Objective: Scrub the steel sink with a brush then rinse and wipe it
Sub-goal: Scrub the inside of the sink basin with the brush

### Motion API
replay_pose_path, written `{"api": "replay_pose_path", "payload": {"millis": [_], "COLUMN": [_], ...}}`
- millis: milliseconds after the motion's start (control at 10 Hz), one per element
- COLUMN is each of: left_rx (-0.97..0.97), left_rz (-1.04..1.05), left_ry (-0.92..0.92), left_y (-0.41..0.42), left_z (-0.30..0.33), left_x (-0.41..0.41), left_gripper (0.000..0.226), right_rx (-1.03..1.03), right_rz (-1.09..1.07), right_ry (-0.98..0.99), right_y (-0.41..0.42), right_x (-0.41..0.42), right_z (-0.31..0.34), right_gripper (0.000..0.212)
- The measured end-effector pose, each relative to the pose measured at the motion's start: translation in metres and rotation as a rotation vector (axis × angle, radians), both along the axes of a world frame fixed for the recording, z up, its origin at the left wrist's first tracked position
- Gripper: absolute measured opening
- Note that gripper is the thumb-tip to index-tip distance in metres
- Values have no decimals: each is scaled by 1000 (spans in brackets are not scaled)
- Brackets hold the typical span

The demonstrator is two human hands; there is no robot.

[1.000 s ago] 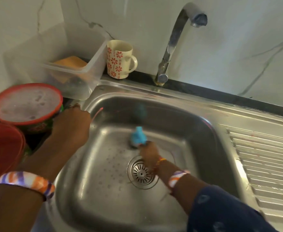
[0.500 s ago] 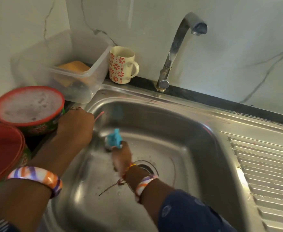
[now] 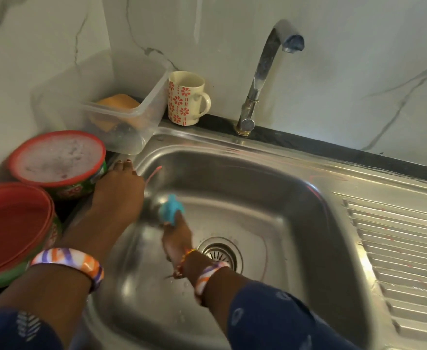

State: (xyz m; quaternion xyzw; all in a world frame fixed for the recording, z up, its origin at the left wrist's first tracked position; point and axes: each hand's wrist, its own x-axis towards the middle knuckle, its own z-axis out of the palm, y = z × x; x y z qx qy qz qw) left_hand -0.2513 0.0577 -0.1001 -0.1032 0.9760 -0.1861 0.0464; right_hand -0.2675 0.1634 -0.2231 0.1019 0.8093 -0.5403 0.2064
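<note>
Brush [image 3: 171, 209] sits left of centre in the frame, against the sink's [image 3: 270, 188] left wall, clamped in the right hand [image 3: 177, 238], pointing up-left. Left hand [image 3: 120, 190] rests flat, fingers apart, on the rim beside it.

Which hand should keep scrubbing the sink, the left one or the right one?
The right hand. It grips the blue brush down inside the sink. The left hand holds no brush and rests on the sink's left rim.
</note>
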Motion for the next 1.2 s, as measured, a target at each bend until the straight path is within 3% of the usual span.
{"api": "replay_pose_path", "payload": {"millis": [100, 200, 400, 500, 600, 700, 800, 900, 1100, 1200], "left_rx": [8, 21, -9, -26, -85, -131, -164, -179, -108, -80], "left_rz": [7, 19, 8, -4, -17, -48, -53, -46, -37, -28], "left_ry": [-23, -36, -23, -15, -33, -30, -44, -47, -11, -5], "left_y": [-5, -6, 2, 0, -2, -2, -3, -1, 0, -2], "left_z": [0, -3, 0, -4, -8, -9, -11, -15, -15, -18], "left_x": [2, -1, -4, -5, -3, -4, -4, -3, -4, -5], "left_gripper": [52, 53, 43, 42, 42, 42, 46, 51, 51, 52], "right_rx": [44, 166, 624, 544, 398, 413, 438, 407, 636, 693], "right_rz": [77, 107, -168, 30, 243, 252, 115, 118, 500, 706], "right_ry": [13, 66, 16, -50, -247, -142, 102, 86, -87, -129], "right_y": [-8, 89, 210, 205, 200, 195, 175, 181, 211, 236], "right_x": [3, -24, -38, -12, 49, 53, -17, -44, 37, 43], "right_z": [4, 13, 36, 38, 44, 42, 38, 33, 64, 76], "right_gripper": [51, 43, 45, 38, 24, 27, 31, 32, 27, 36]}}
